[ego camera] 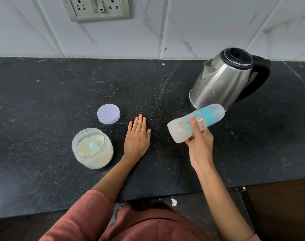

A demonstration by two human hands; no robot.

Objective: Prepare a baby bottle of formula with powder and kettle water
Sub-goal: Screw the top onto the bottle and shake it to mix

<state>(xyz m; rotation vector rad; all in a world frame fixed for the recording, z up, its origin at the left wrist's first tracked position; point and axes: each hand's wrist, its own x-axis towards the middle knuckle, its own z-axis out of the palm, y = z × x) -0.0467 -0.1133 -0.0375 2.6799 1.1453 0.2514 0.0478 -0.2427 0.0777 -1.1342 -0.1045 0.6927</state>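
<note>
Your right grip (199,141) grasps the capped baby bottle (178,130), tilted above the worktop (43,93) just in front of the kettle (223,80). Your left grip (137,136) lies released, flat on the worktop, beside the open powder jar (92,148).

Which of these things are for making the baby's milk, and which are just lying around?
For the milk:
- bottle, held in the right hand
- kettle
- open powder jar with a scoop inside
- lid beside the jar

Just lying about:
- wall socket
- white scrap down below the counter edge
</note>
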